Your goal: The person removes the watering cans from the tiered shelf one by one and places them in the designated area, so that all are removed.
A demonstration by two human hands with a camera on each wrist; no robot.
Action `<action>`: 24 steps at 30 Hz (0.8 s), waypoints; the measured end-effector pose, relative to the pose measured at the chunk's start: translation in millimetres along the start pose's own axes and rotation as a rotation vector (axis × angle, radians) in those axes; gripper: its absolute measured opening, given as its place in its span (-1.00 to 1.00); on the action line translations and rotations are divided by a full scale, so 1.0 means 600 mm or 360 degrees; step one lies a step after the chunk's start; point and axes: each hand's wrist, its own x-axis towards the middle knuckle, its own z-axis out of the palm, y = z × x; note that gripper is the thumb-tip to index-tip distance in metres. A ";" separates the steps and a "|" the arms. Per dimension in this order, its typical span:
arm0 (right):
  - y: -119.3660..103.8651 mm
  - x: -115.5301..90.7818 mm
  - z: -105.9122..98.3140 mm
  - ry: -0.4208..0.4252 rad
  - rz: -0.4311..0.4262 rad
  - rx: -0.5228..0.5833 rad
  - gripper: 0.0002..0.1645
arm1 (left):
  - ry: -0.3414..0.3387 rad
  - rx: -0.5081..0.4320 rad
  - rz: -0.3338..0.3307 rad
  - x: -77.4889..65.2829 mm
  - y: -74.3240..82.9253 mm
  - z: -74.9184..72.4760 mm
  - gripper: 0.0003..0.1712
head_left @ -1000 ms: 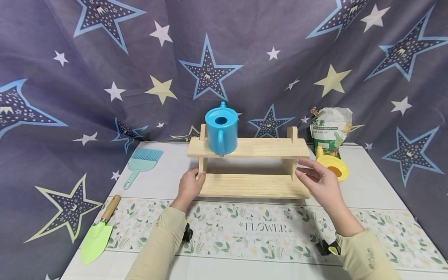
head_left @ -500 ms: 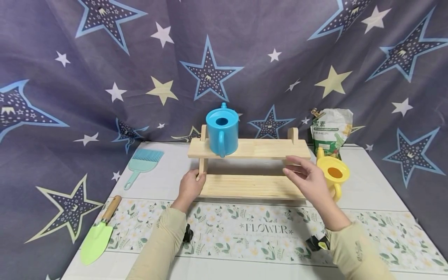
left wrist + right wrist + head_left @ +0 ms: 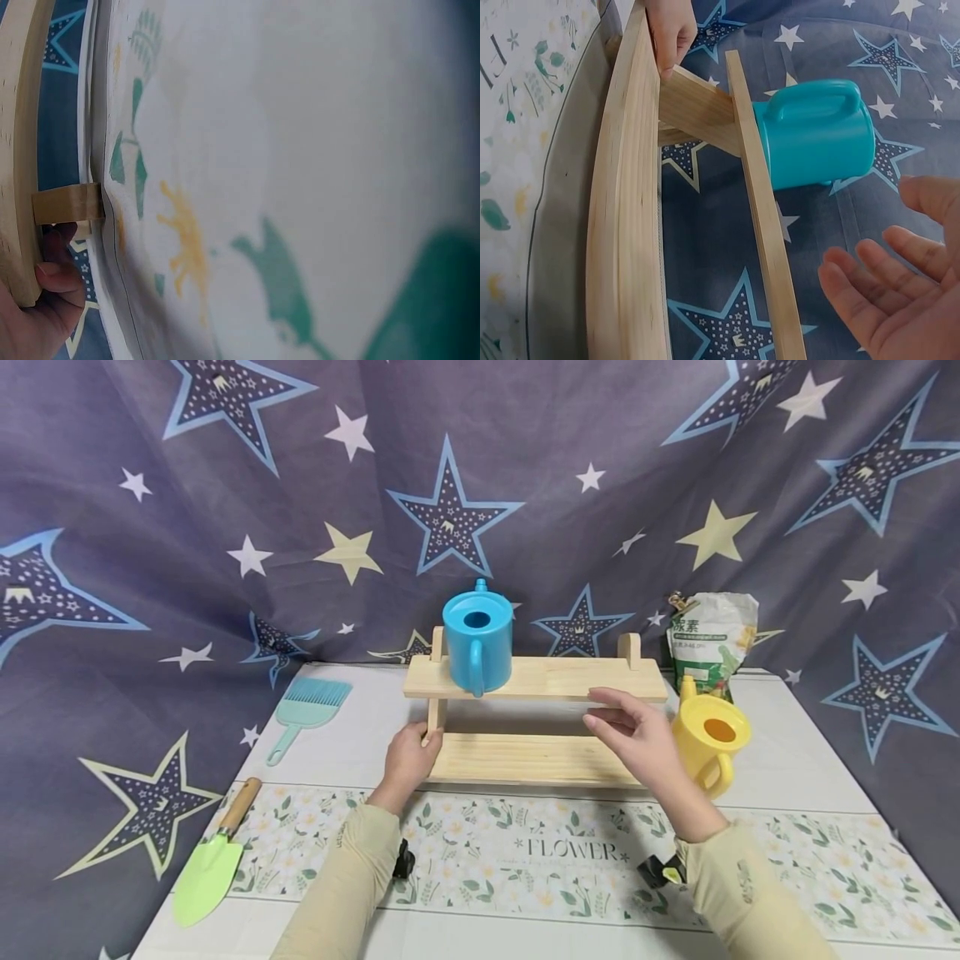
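At near left, our left hand (image 3: 411,758) gripped the wooden shelf (image 3: 525,757); near right, our right hand (image 3: 637,743) hung empty, thumb and fingers apart. The shelf's long axis ran left to right; on its upper board (image 3: 577,677) we saw the blue watering can (image 3: 478,647), left of our right hand.

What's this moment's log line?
left hand: grips wooden shelf; right hand: holds nothing; blue watering can: on top board; yellow watering can: beside shelf
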 end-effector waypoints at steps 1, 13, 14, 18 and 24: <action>-0.001 0.001 0.003 -0.0010 0.0000 0.0022 -0.52 | 0.0002 0.0001 0.0000 0.000 0.000 0.000 -0.59; -0.017 0.022 0.040 -0.0114 0.0006 0.0106 -0.53 | 0.0007 0.0006 -0.0002 -0.001 0.000 -0.001 -0.59; -0.020 0.023 0.042 -0.0122 0.0015 0.0116 -0.53 | 0.0008 0.0007 0.0000 -0.001 0.000 -0.001 -0.59; -0.053 0.022 0.051 -0.0150 0.0021 0.0110 -0.55 | 0.0016 0.0005 0.0009 -0.002 -0.001 0.000 -0.59; -0.083 0.027 0.063 -0.0213 0.0041 0.0107 -0.54 | 0.0015 -0.0003 0.0013 -0.001 0.000 0.000 -0.60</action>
